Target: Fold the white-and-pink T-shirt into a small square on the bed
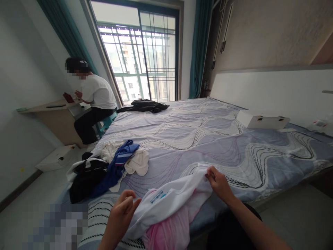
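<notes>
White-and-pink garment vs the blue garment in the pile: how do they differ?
Color: the white-and-pink garment is pale with a small blue print; the blue garment is deep blue with a striped band.
Pose: the white-and-pink garment is drawn out lengthwise; the blue garment lies bunched.
Contact: the right hand pinches the white-and-pink garment; no hand touches the blue garment.
Shared: both are soft cloth.

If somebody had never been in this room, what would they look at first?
Probably the bright window at the back, since it's the lightest thing here. Next might be the white and pink garment at the near edge of the bed, with the right hand pinching its edge and the left hand curled at its other end. The heap of blue, black and pale clothes stands out too, on the left side of the picture.
</notes>
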Demonstrator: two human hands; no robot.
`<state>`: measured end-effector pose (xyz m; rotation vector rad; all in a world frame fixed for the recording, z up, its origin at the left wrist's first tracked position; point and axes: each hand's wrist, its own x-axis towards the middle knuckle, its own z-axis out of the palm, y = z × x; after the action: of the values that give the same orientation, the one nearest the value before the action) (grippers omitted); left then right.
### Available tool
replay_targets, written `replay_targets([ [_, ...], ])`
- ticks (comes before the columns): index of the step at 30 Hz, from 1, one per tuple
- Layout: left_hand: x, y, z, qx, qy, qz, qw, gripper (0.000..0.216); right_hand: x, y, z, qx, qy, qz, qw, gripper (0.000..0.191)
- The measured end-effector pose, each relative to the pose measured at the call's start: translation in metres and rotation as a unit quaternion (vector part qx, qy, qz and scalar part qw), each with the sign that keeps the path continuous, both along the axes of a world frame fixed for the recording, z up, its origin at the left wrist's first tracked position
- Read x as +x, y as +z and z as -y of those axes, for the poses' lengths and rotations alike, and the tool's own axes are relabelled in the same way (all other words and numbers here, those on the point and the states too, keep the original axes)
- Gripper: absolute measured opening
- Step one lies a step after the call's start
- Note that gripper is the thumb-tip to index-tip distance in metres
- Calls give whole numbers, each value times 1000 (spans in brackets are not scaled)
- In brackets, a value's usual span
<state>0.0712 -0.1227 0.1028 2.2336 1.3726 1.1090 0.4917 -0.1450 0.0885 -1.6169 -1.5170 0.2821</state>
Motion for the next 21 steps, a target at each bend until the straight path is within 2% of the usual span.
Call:
replay_targets([
  [2, 9, 10, 3, -15, -4, 26, 1000, 44, -6, 8, -1, 8, 15, 6, 1000, 9],
  [4, 28, 9, 11, -82, -32, -6, 996, 28, -13, 11, -4, 0, 36, 25, 999, 25],
  [5, 39, 3, 16, -117, -45, -37, 991, 30, -16, 11, -7, -10, 39, 40, 998, 32],
  [6, 51, -5, 21, -143, -50, -71, 986, 45, -18, 9, -9, -23, 35, 58, 997, 35],
  [8, 69, -27, 30, -163, -26, -120, 979, 63, -17, 3, -14, -51, 9, 95, 994, 29],
  [10, 73, -45, 31, -174, 20, -126, 977, 49, -9, -4, -16, -70, -19, 117, 990, 22],
  [12, 64, -51, 26, -195, 46, -90, 976, 32, 4, -10, -17, -73, -27, 118, 990, 23],
  [14, 48, -46, 15, -204, 56, -47, 976, 27, 17, -13, -15, -65, -19, 110, 992, 27],
  [17, 24, -25, 3, -164, 88, -10, 982, 26, 31, -13, -10, -51, -13, 101, 994, 27],
  [19, 13, -10, 3, -151, 102, 0, 983, 23, 32, -8, -4, -17, -29, 85, 996, 38],
  [21, 3, 3, 9, -178, 77, 13, 981, 17, 29, -1, 4, 32, -52, 44, 997, 47],
])
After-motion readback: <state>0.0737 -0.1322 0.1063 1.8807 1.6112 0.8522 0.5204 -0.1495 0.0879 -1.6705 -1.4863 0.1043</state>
